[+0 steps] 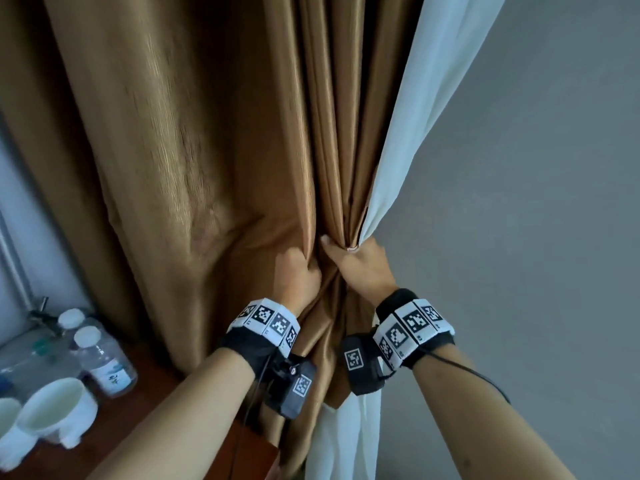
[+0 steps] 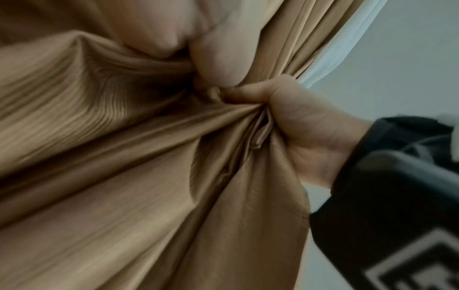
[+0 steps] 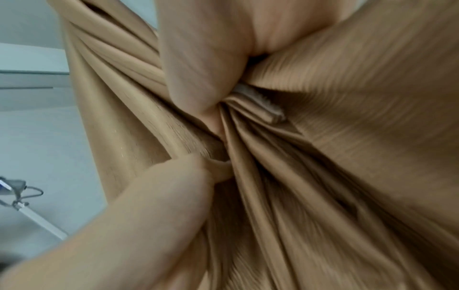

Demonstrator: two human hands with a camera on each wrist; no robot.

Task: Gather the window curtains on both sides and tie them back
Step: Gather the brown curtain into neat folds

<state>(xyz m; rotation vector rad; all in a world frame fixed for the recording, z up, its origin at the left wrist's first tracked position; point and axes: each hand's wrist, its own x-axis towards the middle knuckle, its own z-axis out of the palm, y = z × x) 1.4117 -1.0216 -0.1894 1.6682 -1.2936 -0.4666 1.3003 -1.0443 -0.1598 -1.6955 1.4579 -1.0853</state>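
1. We see the brown curtain (image 1: 194, 150) hanging across the left and middle of the head view, bunched into tight folds at mid-height, with its top cut off by the frame.
2. Our left hand (image 1: 297, 277) grips a fold of the brown curtain; its fingers are buried in the cloth and hidden from the head camera.
3. Our right hand (image 1: 360, 263) is closed around the gathered folds just right of the left hand, the two hands almost touching; only the thumb and the back of the hand show.
4. The white sheer curtain (image 1: 426, 98) runs down the right edge of the brown one, passes behind the right hand and shows again below the wrists; we cannot tell whether the hand holds it too.
5. In the left wrist view the right hand (image 2: 308, 133) pinches the brown curtain (image 2: 124, 176) into a knot of creases; the picture is soft with blur.
6. In the right wrist view a small pale strip (image 3: 261, 104) sits among the folds beside a finger; what it is we cannot make out.
7. At the lower left, on a wooden counter (image 1: 145, 382), stand two water bottles (image 1: 104, 362) and white cups (image 1: 59, 410), blurred and partly cut off.
8. A grey wall (image 1: 536, 202) fills the right side.
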